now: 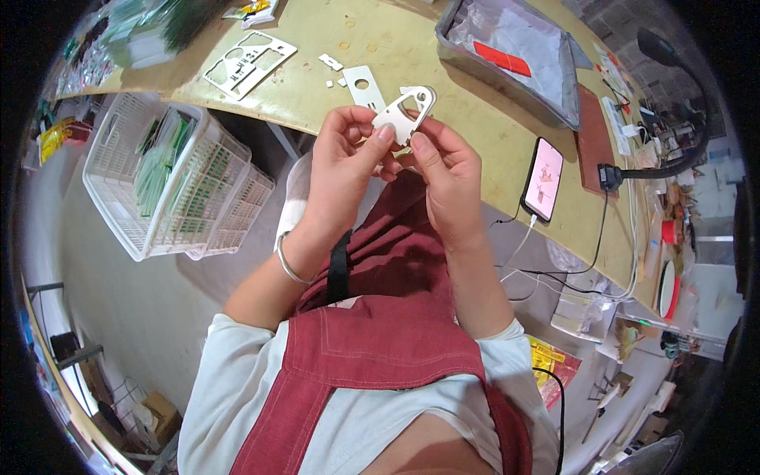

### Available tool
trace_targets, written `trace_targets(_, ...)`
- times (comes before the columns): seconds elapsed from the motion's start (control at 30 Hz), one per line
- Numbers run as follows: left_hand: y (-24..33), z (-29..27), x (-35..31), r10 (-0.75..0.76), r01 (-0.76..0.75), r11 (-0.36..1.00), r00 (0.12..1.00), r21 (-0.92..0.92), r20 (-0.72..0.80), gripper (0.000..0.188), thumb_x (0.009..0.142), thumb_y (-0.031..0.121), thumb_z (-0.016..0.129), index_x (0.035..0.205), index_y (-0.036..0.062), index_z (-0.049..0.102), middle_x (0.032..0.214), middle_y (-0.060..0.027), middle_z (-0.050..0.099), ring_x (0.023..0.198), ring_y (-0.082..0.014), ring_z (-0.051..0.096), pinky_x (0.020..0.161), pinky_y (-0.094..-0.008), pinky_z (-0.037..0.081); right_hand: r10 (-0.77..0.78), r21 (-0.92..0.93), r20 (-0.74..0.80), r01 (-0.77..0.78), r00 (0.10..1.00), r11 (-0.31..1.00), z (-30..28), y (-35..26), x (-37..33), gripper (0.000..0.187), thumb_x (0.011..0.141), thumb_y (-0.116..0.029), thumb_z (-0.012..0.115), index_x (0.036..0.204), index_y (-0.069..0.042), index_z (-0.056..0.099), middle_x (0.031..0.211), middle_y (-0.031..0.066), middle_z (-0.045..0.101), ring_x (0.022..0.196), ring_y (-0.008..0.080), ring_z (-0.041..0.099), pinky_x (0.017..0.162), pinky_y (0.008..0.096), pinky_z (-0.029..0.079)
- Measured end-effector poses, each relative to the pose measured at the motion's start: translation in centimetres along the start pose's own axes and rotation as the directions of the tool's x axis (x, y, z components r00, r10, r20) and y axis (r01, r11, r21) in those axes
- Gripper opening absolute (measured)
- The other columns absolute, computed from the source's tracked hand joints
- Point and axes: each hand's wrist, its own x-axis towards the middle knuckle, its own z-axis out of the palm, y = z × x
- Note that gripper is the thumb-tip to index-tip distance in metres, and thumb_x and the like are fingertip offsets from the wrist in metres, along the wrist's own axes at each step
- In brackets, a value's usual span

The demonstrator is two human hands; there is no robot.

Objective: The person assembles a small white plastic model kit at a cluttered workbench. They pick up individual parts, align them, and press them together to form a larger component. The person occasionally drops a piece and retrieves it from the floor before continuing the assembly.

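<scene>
Between both hands I hold a small white flat cut-out piece (401, 124) with a rounded, looped upper end, just over the table's near edge. My left hand (348, 150) pinches its left side between thumb and fingers. From the right, my right hand (445, 162) grips its lower right edge, thumb on top. Right behind it lies a white rectangular plate (361, 86) with a round hole. Tiny white offcuts (331, 62) are scattered beside that plate. Farther left rests a white cut-out sheet (248, 65) with shaped openings.
A grey bin (507, 87) with plastic bags and a red packet stands at the back right. A phone (542, 180) with a plugged-in cable lies on the yellowish table (487, 154). White plastic baskets (186, 186) stand left, below the table. A black gooseneck lamp (687, 162) arches at right.
</scene>
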Motion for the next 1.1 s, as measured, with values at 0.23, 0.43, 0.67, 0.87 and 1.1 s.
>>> trace_targets(0.23,-1.0,-0.1,-0.4,0.043,-0.043,0.999,0.999,-0.001,-0.030,0.024,0.105,0.012,0.072,0.116,0.0042,0.051,0.097,-0.0072,0.069,0.071,-0.0114,0.067,0.061,-0.0242,0.055,-0.114,-0.107,-0.031,0.111,0.993,0.988,1.2,0.5,-0.3,0.034,0.107,-0.007,0.067,0.139,0.006,0.066,0.120,0.0066,0.075,0.102,0.0102,0.069,0.086,0.0271,0.058)
trace_targets(0.43,-1.7,-0.7,-0.6,0.078,-0.079,0.997,0.997,-0.002,-0.028,0.023,0.106,0.015,0.072,0.113,0.0037,0.052,0.095,-0.0072,0.070,0.072,-0.0116,0.067,0.063,-0.0249,0.056,-0.160,-0.224,-0.058,0.143,0.985,0.964,1.3,0.9,-0.5,0.028,0.106,-0.007,0.068,0.130,0.008,0.071,0.110,0.0055,0.078,0.099,0.0078,0.069,0.086,0.0254,0.057)
trace_targets(0.67,-2.2,-1.2,-0.3,0.125,-0.123,0.991,0.992,0.058,-0.028,0.021,0.106,0.013,0.071,0.111,0.0030,0.053,0.095,-0.0072,0.070,0.070,-0.0113,0.067,0.063,-0.0247,0.057,-0.144,-0.272,-0.067,0.121,0.987,0.955,1.2,0.9,-0.1,0.025,0.106,-0.007,0.067,0.125,0.008,0.073,0.108,0.0057,0.079,0.097,0.0079,0.069,0.084,0.0257,0.057)
trace_targets(0.87,-2.1,-1.4,-0.6,0.092,-0.082,0.991,0.991,0.105,-0.093,0.019,0.105,0.011,0.072,0.109,0.0028,0.055,0.093,-0.0069,0.070,0.069,-0.0113,0.066,0.062,-0.0260,0.057,-0.116,-0.302,-0.040,0.099,0.992,0.948,1.0,1.7,0.1,0.026,0.107,-0.010,0.067,0.125,0.007,0.074,0.104,0.0049,0.078,0.092,0.0079,0.069,0.081,0.0252,0.056)
trace_targets(1.1,-2.3,-2.3,-0.2,0.115,-0.101,0.985,0.988,0.137,-0.100,0.021,0.104,0.011,0.074,0.109,0.0022,0.055,0.094,-0.0064,0.069,0.070,-0.0111,0.066,0.062,-0.0259,0.056,-0.064,-0.267,-0.060,0.045,0.996,0.963,1.2,2.6,0.6,0.026,0.107,-0.013,0.068,0.124,0.005,0.075,0.103,0.0034,0.078,0.089,0.0075,0.067,0.080,0.0257,0.056)
